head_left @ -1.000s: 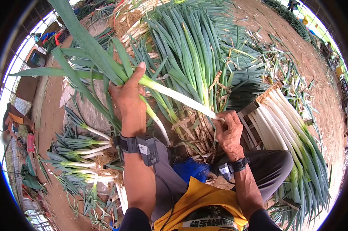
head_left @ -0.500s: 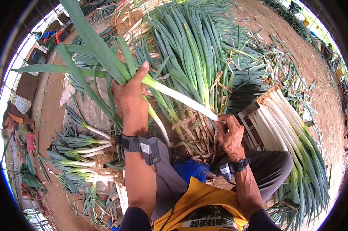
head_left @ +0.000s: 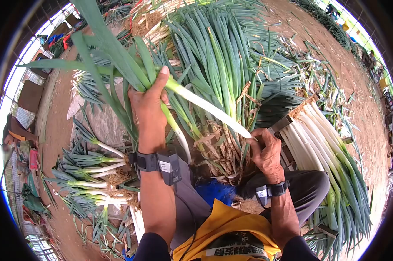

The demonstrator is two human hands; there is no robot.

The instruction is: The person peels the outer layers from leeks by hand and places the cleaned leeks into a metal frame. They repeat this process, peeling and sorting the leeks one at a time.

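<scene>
My left hand (head_left: 151,95) is wrapped round the green part of a large green onion (head_left: 207,107), its long leaves fanning out to the upper left. A second, thinner stalk (head_left: 175,126) hangs down from the same grip. At the white lower end of the first onion, the fingers of my right hand (head_left: 266,154) are pinched closed on its tip. Behind the stalk stands a thick bunch of untrimmed green onions (head_left: 220,74), with dry brown outer skins (head_left: 222,150) round its base.
To my right, cleaned white-stemmed green onions (head_left: 311,137) lie stacked in a metal-edged rack (head_left: 282,124). Smaller onions with roots (head_left: 96,178) lie on the ground at left. Loose leaves and peelings (head_left: 322,82) are strewn over the soil at upper right. Something blue (head_left: 216,191) lies between my knees.
My right hand has shifted a little right and down, with the white tip still in its fingers. My left hand and the leaves have moved slightly to the right.
</scene>
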